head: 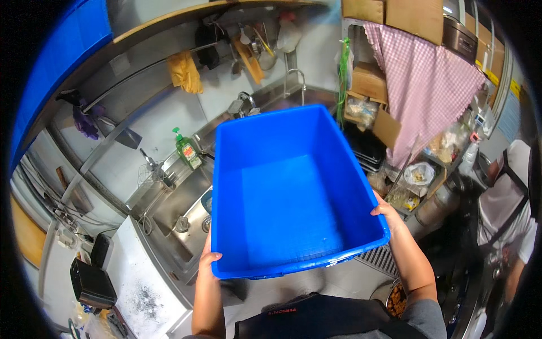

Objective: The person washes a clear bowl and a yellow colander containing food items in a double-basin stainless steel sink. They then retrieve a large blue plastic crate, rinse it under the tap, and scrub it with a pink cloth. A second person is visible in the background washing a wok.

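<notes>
A deep blue plastic tub (283, 199) fills the middle of the view, held up in front of my apron, with nothing to be seen inside. My left hand (210, 254) grips its near left corner, the thumb over the rim and the fingers hidden behind the wall. At the right side, near the other near corner, my right hand (386, 212) holds the rim with the thumb on top. Behind and left of the tub lies a stainless steel sink (173, 212), partly covered by it. A green pump bottle (187, 149) stands at the sink's back edge.
A white worktop (142, 271) with a black container (93, 284) adjoins the sink at left. Utensils (250, 55) and yellow gloves (185, 71) hang behind. Shelves with cardboard boxes (367, 80) and a checked cloth (419, 80) stand at right. A co-worker (506, 199) is at far right, near a pan of food (396, 298).
</notes>
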### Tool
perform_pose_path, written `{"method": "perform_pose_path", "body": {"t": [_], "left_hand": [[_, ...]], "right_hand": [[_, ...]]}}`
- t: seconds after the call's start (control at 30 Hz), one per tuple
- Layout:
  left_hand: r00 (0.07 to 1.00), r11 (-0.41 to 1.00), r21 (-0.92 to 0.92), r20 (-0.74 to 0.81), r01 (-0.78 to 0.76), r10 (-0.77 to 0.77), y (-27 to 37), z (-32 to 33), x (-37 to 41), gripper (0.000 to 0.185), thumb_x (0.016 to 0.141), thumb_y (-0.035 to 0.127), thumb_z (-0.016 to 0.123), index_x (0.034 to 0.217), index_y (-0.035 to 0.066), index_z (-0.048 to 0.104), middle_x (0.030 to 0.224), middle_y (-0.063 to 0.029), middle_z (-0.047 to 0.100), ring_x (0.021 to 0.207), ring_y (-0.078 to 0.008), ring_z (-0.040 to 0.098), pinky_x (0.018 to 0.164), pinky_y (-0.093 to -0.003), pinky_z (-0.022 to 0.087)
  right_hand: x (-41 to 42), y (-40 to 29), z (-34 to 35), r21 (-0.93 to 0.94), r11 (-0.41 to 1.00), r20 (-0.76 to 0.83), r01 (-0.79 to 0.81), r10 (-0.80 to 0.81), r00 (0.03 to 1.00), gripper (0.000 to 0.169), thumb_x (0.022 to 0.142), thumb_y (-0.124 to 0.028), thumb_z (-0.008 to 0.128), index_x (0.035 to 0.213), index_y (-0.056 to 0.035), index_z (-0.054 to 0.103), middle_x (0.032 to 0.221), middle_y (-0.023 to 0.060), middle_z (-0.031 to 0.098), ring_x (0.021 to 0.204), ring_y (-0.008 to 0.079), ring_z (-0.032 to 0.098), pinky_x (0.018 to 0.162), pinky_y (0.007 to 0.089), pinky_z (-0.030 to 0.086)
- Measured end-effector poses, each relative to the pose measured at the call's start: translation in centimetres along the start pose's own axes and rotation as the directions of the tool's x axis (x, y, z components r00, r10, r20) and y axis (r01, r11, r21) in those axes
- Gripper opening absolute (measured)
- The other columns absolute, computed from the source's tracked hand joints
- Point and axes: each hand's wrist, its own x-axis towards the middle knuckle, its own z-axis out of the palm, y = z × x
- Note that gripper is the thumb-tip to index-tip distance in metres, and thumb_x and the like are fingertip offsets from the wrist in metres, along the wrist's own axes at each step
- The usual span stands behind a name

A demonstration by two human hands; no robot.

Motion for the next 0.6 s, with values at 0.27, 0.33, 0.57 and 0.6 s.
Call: {"method": "perform_pose_path", "body": {"t": [0.27,0.33,0.57,0.6], "left_hand": [[0.998,0.998,-0.011,-0.019,0.061,-0.061,-3.2,-0.7,13.0,0.099,0.051,0.015,0.057,0.141,0.006,0.017,0.137,-0.0149,0.034,0.121,-0.0278,0.039,0.101,-0.0354,0.031],[0.995,0.996,-0.027,-0.032,0.09,-0.091,-3.9,-1.9,16.1,0.096,0.053,0.014,0.057,0.141,0.006,0.018,0.137,-0.0147,0.034,0.121,-0.0268,0.039,0.101,-0.0344,0.031],[0.972,0.964,-0.124,0.04,0.235,-0.232,-5.5,-3.5,28.4,0.091,0.056,0.015,0.056,0.141,0.012,0.022,0.136,-0.0135,0.036,0.12,-0.0294,0.039,0.099,-0.0396,0.033],[0.968,0.957,-0.148,0.031,0.251,-0.25,-5.7,-4.1,30.3,0.09,0.056,0.015,0.055,0.141,0.013,0.023,0.135,-0.0137,0.036,0.119,-0.03,0.04,0.099,-0.0405,0.033]], "right_hand": [[10.5,-3.0,-7.0,0.001,1.0,-0.019,-0.005,0.005,1.0,0.078,0.053,-0.006,0.051,0.13,-0.0045,0.035,0.124,0.0174,0.046,0.114,0.0302,0.046,0.096,0.04,0.038],[12.4,-4.3,-5.9,0.013,0.998,-0.043,-0.067,0.067,0.997,0.078,0.053,-0.006,0.052,0.129,-0.0043,0.036,0.126,0.0175,0.045,0.113,0.0312,0.046,0.097,0.0409,0.037],[20.3,-8.6,-8.8,-0.048,0.998,-0.188,-0.042,0.032,0.982,0.074,0.053,-0.005,0.051,0.126,-0.0036,0.037,0.118,0.0174,0.048,0.107,0.0332,0.047,0.093,0.0443,0.039],[21.7,-9.4,-8.5,-0.05,0.997,-0.188,-0.064,0.053,0.981,0.07,0.054,-0.004,0.051,0.123,-0.004,0.039,0.113,0.0164,0.05,0.103,0.0325,0.049,0.09,0.0447,0.041]]}}
